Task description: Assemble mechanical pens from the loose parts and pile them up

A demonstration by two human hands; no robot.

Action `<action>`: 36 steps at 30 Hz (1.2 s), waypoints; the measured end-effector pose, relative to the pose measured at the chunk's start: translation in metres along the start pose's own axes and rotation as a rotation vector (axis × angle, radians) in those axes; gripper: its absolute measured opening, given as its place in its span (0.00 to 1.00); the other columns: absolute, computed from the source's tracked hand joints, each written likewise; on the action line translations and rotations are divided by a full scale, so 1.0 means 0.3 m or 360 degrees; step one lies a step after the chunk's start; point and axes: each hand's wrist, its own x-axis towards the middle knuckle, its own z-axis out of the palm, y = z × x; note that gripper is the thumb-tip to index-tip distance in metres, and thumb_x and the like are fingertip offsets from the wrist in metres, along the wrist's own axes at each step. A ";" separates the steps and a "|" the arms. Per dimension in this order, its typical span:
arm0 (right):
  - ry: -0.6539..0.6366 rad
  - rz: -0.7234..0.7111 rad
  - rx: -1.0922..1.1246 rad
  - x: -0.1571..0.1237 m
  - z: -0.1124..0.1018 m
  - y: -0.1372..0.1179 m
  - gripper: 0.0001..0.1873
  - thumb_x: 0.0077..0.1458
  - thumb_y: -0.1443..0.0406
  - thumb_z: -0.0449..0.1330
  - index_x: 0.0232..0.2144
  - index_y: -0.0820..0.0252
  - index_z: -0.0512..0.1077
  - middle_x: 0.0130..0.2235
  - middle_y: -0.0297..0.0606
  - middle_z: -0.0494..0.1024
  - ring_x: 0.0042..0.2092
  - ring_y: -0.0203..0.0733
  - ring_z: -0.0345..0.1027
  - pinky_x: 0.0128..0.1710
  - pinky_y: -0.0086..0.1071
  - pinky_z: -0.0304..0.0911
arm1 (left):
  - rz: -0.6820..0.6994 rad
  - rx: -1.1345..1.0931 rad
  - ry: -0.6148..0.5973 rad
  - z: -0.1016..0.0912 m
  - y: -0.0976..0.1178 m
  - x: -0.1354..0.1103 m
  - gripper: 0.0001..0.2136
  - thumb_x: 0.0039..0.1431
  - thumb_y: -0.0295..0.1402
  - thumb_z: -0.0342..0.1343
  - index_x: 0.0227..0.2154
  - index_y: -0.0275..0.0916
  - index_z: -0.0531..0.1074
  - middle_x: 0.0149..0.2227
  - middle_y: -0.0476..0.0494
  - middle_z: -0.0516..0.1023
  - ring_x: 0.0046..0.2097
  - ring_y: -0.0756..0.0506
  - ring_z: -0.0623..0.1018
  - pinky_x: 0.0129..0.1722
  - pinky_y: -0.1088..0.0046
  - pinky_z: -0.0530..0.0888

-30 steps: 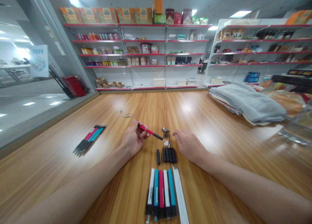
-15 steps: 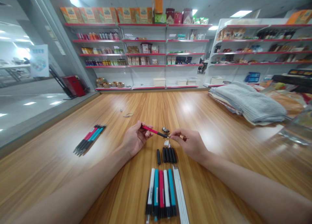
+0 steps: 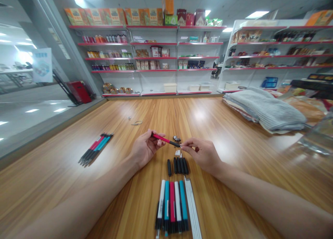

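The left hand (image 3: 144, 149) hovered just above the middle of the wooden table (image 3: 234, 142), its fingers closed around the rear of a red pen (image 3: 164, 140) that pointed toward three o'clock, tilted slightly downward. The right hand (image 3: 201, 152) met the pen from the three o'clock side, its thumb and forefinger pinched shut at the black tip; whether a small part sat between them was too small to tell. Just beyond the tip, at twelve o'clock, lay a little pile of metal parts (image 3: 177, 139). At six o'clock from the tip stood a few small white pieces (image 3: 178, 152), then a row of short black sleeves (image 3: 179, 165), then a row of pen barrels (image 3: 171, 206) in white, teal and red, with thin white refills (image 3: 192, 204) just beside them at three o'clock. A bundle of pens (image 3: 95, 149) lay well apart at nine o'clock. A folded grey striped cloth (image 3: 265, 109) rested at two o'clock.
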 end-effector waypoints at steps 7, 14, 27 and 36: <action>0.0109 -0.0050 -0.0057 0.001 0.003 0.014 0.06 0.55 0.61 0.62 0.31 0.58 0.74 0.28 0.32 0.77 0.28 0.33 0.69 0.30 0.26 0.62 | -0.0060 0.0003 0.0048 0.001 0.003 -0.005 0.06 0.63 0.30 0.46 0.33 0.34 0.66 0.39 0.30 0.79 0.27 0.49 0.77 0.43 0.61 0.75; 0.0155 -0.0089 -0.0086 0.004 0.003 0.018 0.04 0.56 0.63 0.62 0.34 0.57 0.74 0.31 0.32 0.78 0.30 0.34 0.71 0.30 0.27 0.63 | -0.0099 0.0014 -0.0016 0.006 0.008 -0.009 0.04 0.63 0.30 0.47 0.35 0.35 0.64 0.41 0.29 0.78 0.31 0.47 0.79 0.43 0.62 0.74; 0.0176 -0.0021 -0.0186 -0.004 0.008 0.039 0.05 0.56 0.66 0.61 0.36 0.58 0.75 0.31 0.33 0.79 0.28 0.34 0.70 0.29 0.26 0.62 | -0.0057 0.0259 -0.0071 0.012 -0.025 -0.012 0.09 0.63 0.37 0.48 0.34 0.36 0.66 0.24 0.45 0.73 0.23 0.48 0.73 0.31 0.65 0.74; 0.0045 0.0021 -0.0236 0.004 -0.006 0.030 0.11 0.62 0.63 0.54 0.28 0.59 0.73 0.27 0.32 0.77 0.26 0.32 0.67 0.29 0.26 0.57 | -0.0028 0.0408 -0.0131 0.011 -0.021 -0.021 0.05 0.60 0.33 0.53 0.32 0.37 0.65 0.21 0.50 0.69 0.20 0.52 0.68 0.29 0.72 0.71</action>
